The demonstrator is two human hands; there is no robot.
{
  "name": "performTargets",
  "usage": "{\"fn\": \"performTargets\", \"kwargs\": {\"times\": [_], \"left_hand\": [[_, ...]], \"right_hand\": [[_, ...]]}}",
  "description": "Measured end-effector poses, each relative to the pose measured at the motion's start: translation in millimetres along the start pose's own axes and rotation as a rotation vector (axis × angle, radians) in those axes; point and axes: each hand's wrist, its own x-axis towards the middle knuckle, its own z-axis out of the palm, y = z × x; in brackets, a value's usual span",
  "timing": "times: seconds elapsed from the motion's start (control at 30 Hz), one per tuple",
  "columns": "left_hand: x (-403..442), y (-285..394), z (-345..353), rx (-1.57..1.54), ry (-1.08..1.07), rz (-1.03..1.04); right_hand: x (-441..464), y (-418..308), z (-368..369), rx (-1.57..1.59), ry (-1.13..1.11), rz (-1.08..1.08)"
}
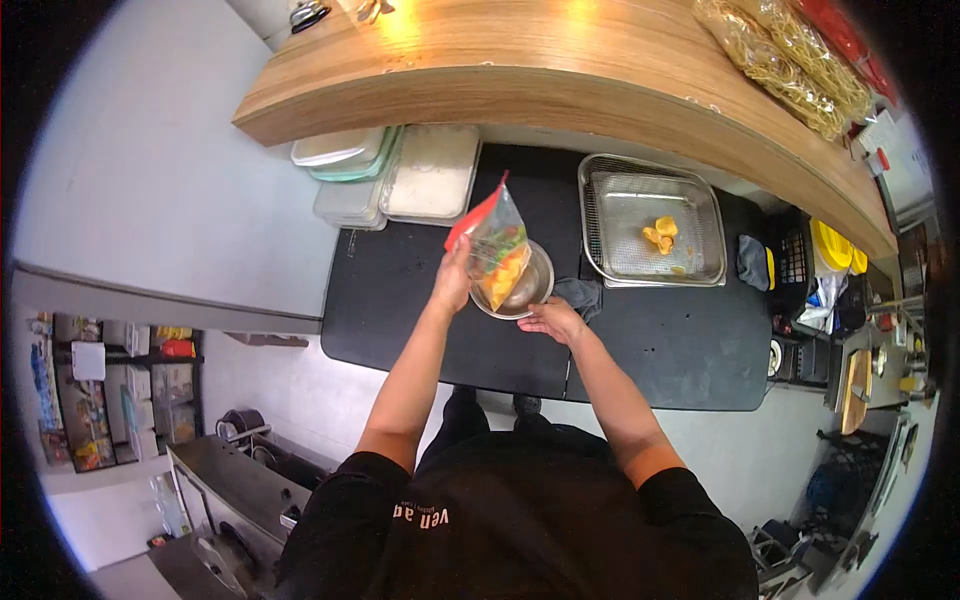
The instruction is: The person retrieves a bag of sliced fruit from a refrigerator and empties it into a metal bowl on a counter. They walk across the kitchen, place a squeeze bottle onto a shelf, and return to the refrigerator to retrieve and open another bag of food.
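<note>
The matte black tabletop [670, 350] lies bare at front right, out to its rounded corner. A wire-mesh tray [622, 225] sits farther back. A soft, clear plastic bag [505, 260] slants over a round metal bowl [541, 272]; left fingers [459, 252] clutch the bag, right fingers [537, 322] hold the bowl's rim.

The bag [507, 238] is shiny plastic and the bowl [538, 283] is smooth, shiny metal. The surface [670, 350] looks dull; the far shelf [570, 110] looks wooden.
</note>
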Motion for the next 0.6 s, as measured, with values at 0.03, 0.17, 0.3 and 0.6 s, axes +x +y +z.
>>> {"fn": "performTargets", "kwargs": {"times": [0.03,0.17,0.3,0.6], "left_hand": [[4,-5,6,-0.022,-0.031,-0.013],[27,-21,-2,0.07,-0.164,-0.027],[45,-6,-28,0.055,-0.061,-0.232],[64,31,-25,-0.099,-0.193,-0.401]], "right_hand": [[4,2,-2,0.013,0.012,-0.007],[19,1,2,0.052,0.14,-0.042],[24,-2,17,0.085,0.279,-0.038],[25,17,41,-0.175,0.662,0.017]]}}
